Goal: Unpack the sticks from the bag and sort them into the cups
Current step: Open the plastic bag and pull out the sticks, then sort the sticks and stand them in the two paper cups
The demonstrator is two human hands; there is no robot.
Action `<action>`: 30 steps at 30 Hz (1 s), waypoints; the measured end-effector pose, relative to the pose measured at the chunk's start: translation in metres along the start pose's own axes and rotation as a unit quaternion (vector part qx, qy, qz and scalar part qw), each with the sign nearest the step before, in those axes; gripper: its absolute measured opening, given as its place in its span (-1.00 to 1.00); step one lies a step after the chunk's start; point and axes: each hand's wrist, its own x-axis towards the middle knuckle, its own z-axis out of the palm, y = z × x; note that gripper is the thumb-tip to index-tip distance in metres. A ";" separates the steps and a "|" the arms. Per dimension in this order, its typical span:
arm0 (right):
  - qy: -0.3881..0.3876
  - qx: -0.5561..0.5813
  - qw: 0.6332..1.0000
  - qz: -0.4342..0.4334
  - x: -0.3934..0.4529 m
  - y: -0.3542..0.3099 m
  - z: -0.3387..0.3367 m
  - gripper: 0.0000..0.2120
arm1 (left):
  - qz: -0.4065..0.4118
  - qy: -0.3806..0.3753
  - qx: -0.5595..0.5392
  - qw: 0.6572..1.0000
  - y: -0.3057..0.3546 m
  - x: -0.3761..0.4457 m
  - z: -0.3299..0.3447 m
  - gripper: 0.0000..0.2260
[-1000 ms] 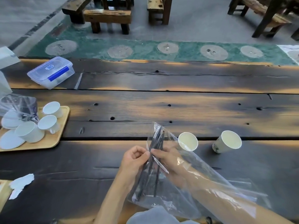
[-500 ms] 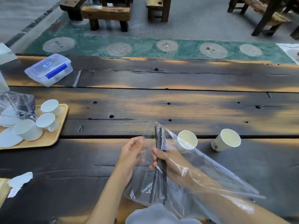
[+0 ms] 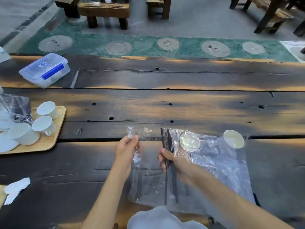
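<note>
Gripping the bundle of dark sticks (image 3: 169, 162) inside the clear bag (image 3: 214, 171), the right hand (image 3: 175, 164) closes around them while the left hand (image 3: 126, 151) pinches the bag's open edge and holds it wide above the bench (image 3: 165, 104). Unpacking looks underway. Next, the sticks need drawing clear of the plastic toward the two paper cups (image 3: 233, 139) just beyond.

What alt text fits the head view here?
The right hand grips a bundle of dark sticks inside a clear plastic bag, while the left hand pinches the bag's edge. Two paper cups stand behind on the wooden table.
</note>
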 end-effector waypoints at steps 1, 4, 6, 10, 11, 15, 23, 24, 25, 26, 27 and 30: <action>0.007 0.022 1.000 -0.008 0.002 0.000 -0.001 -0.79 | 0.004 0.014 -0.011 1.000 -0.002 0.001 -0.002 -0.85; 0.005 0.064 0.998 -0.025 0.007 -0.001 -0.007 -0.77 | -0.010 0.074 -0.042 0.996 -0.015 0.006 -0.019 -0.86; 0.016 0.068 0.997 -0.045 0.012 -0.001 -0.015 -0.73 | -0.025 0.114 -0.053 0.992 -0.025 0.010 -0.035 -0.84; 0.070 0.049 0.992 -0.098 0.019 -0.014 -0.024 -0.74 | -0.063 0.203 -0.090 0.973 -0.047 0.016 -0.061 -0.81; 0.078 0.072 0.990 -0.096 0.020 -0.018 -0.025 -0.75 | -0.069 0.224 -0.106 0.966 -0.052 0.017 -0.067 -0.80; 0.090 0.129 0.982 -0.109 0.021 -0.035 -0.028 -0.75 | -0.106 0.276 -0.148 0.944 -0.068 0.018 -0.089 -0.80; 0.172 0.176 0.939 -0.242 0.024 -0.078 -0.047 -0.71 | -0.182 0.388 -0.144 0.892 -0.105 0.006 -0.136 -0.86; 0.176 0.176 0.936 -0.248 0.023 -0.082 -0.050 -0.70 | -0.188 0.403 -0.153 0.883 -0.108 0.004 -0.141 -0.88; 0.174 0.167 0.939 -0.246 0.022 -0.086 -0.053 -0.69 | -0.190 0.416 -0.162 0.874 -0.111 0.003 -0.146 -0.91; 0.168 0.151 0.945 -0.235 0.022 -0.087 -0.055 -0.68 | -0.196 0.428 -0.168 0.866 -0.113 0.003 -0.150 -0.92; 0.160 0.129 0.955 -0.213 0.023 -0.084 -0.056 -0.68 | -0.198 0.442 -0.172 0.858 -0.116 0.003 -0.154 -0.90; 0.155 0.061 0.980 -0.111 0.036 -0.051 -0.058 -0.72 | -0.172 0.441 -0.212 0.855 -0.116 -0.004 -0.153 -0.83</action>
